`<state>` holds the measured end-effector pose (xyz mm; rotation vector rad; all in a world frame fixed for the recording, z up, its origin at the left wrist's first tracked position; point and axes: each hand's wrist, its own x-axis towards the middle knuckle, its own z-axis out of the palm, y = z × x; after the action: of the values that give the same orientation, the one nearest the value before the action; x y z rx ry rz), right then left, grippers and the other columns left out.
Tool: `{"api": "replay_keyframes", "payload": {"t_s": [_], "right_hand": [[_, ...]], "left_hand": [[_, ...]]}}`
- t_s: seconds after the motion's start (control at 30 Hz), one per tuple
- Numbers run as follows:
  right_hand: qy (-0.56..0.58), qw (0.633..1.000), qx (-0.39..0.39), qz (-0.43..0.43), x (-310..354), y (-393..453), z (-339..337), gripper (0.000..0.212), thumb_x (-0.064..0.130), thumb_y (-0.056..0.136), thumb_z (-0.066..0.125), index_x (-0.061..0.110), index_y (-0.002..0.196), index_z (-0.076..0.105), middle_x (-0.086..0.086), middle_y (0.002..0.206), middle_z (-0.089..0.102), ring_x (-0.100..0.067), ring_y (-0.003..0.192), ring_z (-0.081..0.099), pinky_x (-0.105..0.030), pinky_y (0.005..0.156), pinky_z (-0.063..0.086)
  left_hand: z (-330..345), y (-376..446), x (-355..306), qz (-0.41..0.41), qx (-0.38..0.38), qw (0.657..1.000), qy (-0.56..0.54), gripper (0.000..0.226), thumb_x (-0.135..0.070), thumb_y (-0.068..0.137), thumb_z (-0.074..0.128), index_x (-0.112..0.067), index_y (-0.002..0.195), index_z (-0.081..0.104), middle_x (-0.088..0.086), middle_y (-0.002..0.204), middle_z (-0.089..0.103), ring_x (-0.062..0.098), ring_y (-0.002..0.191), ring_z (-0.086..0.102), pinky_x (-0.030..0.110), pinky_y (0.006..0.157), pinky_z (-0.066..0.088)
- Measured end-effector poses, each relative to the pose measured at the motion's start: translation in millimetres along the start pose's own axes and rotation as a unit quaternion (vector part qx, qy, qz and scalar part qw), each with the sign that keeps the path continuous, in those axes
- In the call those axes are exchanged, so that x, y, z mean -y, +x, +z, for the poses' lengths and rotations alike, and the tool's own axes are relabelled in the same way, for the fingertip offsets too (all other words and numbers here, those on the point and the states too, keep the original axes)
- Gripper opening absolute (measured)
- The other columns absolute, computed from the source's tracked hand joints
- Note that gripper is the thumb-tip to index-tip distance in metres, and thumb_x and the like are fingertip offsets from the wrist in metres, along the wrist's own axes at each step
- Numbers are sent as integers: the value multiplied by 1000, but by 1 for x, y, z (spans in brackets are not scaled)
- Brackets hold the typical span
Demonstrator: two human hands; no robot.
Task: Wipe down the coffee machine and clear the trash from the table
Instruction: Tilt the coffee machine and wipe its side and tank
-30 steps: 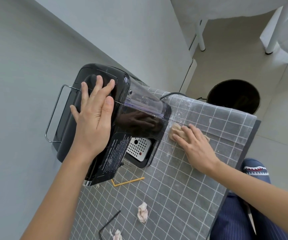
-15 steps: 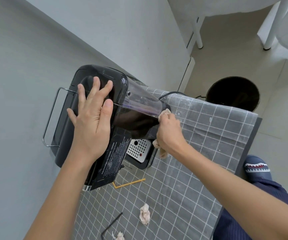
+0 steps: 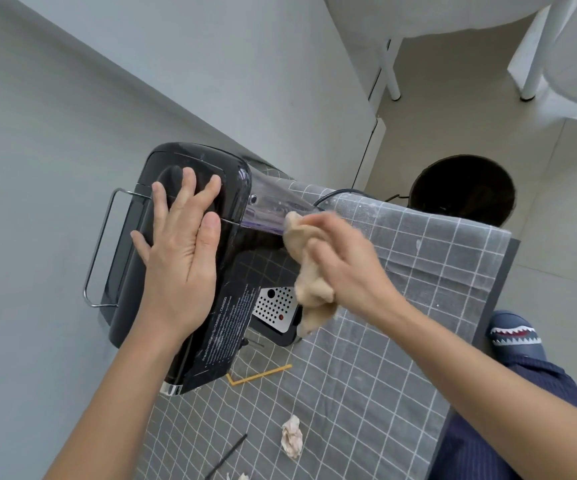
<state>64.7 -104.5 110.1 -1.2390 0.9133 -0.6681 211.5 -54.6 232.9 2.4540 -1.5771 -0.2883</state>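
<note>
- Head view, coffee machine (image 3: 190,271): black and glossy, it stands at the far left corner of the table (image 3: 503,282), against the grey wall. Its clear water tank (image 3: 273,206) faces the far edge; its perforated metal drip tray (image 3: 275,308) faces the middle of the table. A wire handle (image 3: 101,251) projects from its left side.
- My left hand (image 3: 179,258): open and flat, fingers spread, palm pressed on the machine's top; it grips nothing.
- My right hand (image 3: 346,265): closed round a crumpled beige cloth (image 3: 309,275), which I hold against the machine's right side where the tank meets the dark body. The cloth's lower end hangs beside the drip tray. The hand is blurred.
- Tablecloth (image 3: 366,358): grey with a white grid, it covers the table; the dark table edge shows along the right side.
- Trash near the near edge: a crumpled paper ball (image 3: 292,441), a thin black stick (image 3: 226,457) to its left, and a second paper scrap (image 3: 242,476) cut off by the frame.
- Yellow bent straw (image 3: 259,374): it lies flat just beside the machine's near end.
- Black cable (image 3: 335,195): it runs over the far edge behind the tank.
- Round dark bin (image 3: 464,190): it stands on the floor beyond the far right corner.
- My leg in striped dark trousers (image 3: 509,427) and a shark-patterned slipper (image 3: 514,336): both lie right of the table.
</note>
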Motion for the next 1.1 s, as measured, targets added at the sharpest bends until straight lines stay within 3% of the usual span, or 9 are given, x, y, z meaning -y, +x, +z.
{"api": "replay_keyframes", "payload": {"t_s": [0.1, 0.23, 0.37, 0.5, 0.67, 0.73, 0.8, 0.87, 1.1], "right_hand": [[98, 983, -149, 43, -16, 9, -7, 41, 7, 96, 42, 26, 132, 51, 10, 123, 62, 3, 108, 58, -37, 99, 50], [132, 981, -108, -95, 17, 27, 30, 48, 11, 97, 44, 23, 143, 48, 1, 145, 50, -10, 132, 46, -43, 112, 38], [91, 961, -178, -190, 33, 48, 61, 36, 20, 99, 46, 9, 129, 63, -5, 127, 65, 13, 124, 43, -39, 118, 28], [84, 969, -193, -126, 10, 75, 57, 28, 22, 99, 50, 12, 99, 76, -1, 92, 75, -17, 96, 67, -37, 109, 41], [47, 992, -118, 15, -37, 101, 42, 37, 37, 95, 48, 24, 72, 74, 14, 73, 69, -7, 65, 56, -28, 69, 45], [31, 993, -111, 40, -59, 105, 35, 34, 32, 97, 49, 23, 79, 78, 18, 71, 66, -10, 73, 63, -33, 86, 50], [41, 990, -128, 41, -79, 103, 38, 34, 21, 100, 47, 15, 93, 79, -2, 84, 76, -16, 90, 66, -36, 113, 37], [67, 980, -171, 73, -91, 93, 47, 34, 20, 102, 44, 11, 101, 77, -15, 106, 74, -16, 114, 57, -41, 115, 34], [158, 959, -235, 14, -36, 18, 94, 42, 28, 104, 39, 14, 143, 48, 0, 152, 45, -11, 144, 35, -40, 119, 31]], "left_hand": [[0, -1, -2, 1, 1, 1000, 0, 37, -45, 99, 23, -57, 133, 32, -24, 155, 16, 2, 145, -8, 61, 111, -11], [1, -1, -2, -4, -3, 1000, -1, 37, -46, 99, 22, -57, 132, 34, -25, 155, 17, 2, 145, -6, 63, 111, -8], [-1, 0, -2, -6, -1, 1000, 8, 40, -47, 99, 21, -53, 136, 35, -25, 155, 16, 2, 145, -7, 62, 112, -7], [0, 0, -2, -3, 2, 1000, 7, 42, -47, 99, 20, -49, 138, 35, -25, 155, 15, 0, 145, -8, 59, 112, -10], [0, 0, -4, -4, 2, 1000, 4, 42, -47, 98, 20, -49, 137, 35, -26, 155, 15, -1, 144, -8, 57, 112, -11], [0, 0, -3, -2, 1, 1000, 5, 43, -48, 98, 20, -48, 138, 35, -27, 155, 15, -1, 144, -7, 56, 112, -11], [0, -1, -3, 0, -3, 1000, 4, 42, -47, 98, 20, -48, 138, 35, -27, 155, 15, -1, 144, -7, 55, 112, -11], [-1, -1, -4, 0, -4, 1000, 5, 43, -46, 98, 20, -47, 138, 35, -27, 155, 15, -1, 144, -7, 55, 113, -11], [-2, -2, -3, -1, -2, 1000, 0, 43, -50, 97, 18, -51, 137, 34, -26, 155, 15, -3, 144, -9, 54, 112, -13]]}}
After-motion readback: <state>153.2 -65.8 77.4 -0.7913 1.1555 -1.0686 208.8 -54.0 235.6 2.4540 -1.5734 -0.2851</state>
